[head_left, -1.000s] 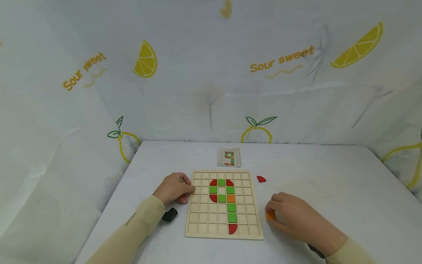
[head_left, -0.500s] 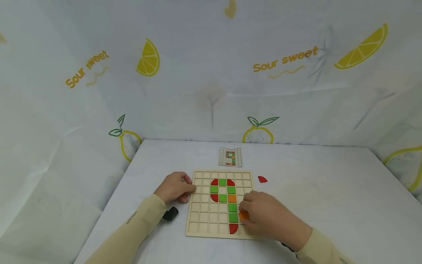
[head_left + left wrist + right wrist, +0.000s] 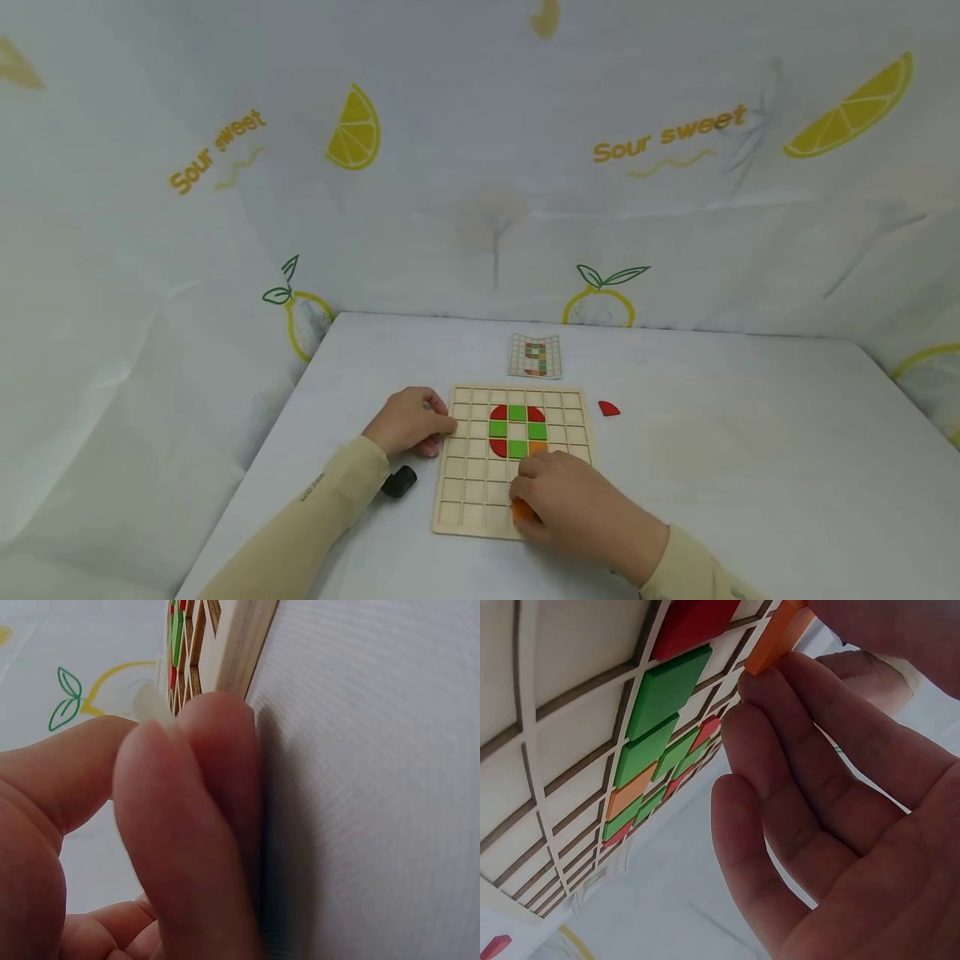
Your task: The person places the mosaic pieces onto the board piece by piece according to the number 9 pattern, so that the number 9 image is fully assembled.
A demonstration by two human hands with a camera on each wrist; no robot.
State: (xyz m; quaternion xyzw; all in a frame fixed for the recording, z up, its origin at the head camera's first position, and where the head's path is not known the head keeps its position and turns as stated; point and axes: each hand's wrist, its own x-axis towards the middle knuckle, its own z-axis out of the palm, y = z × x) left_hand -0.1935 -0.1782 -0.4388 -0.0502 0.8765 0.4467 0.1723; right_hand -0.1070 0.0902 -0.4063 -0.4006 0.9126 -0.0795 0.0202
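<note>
A pale wooden grid board (image 3: 474, 492) lies on the table with red, green and orange tiles set in its cells. My left hand (image 3: 411, 423) is at the board's left edge, thumb and fingertips holding it there. Between the thumb and fingers of my right hand (image 3: 573, 508) is an orange tile (image 3: 776, 637), pinched above the lower part of the board. That hand hides the lower green tiles and the bottom red one in the head view; the right wrist view shows a red tile (image 3: 694, 626) and green tiles (image 3: 667, 690) in their cells.
A small pattern card (image 3: 515, 367) with a coloured figure stands behind the board. One loose red quarter-round tile (image 3: 608, 408) lies right of the board. A black object (image 3: 400, 482) is by the left wrist. White printed cloth (image 3: 450, 167) hangs behind the table.
My right hand has carried the orange tile leftward from the table right of the board to over its lower cells. The left hand keeps its place at the edge. The head view has shifted slightly.
</note>
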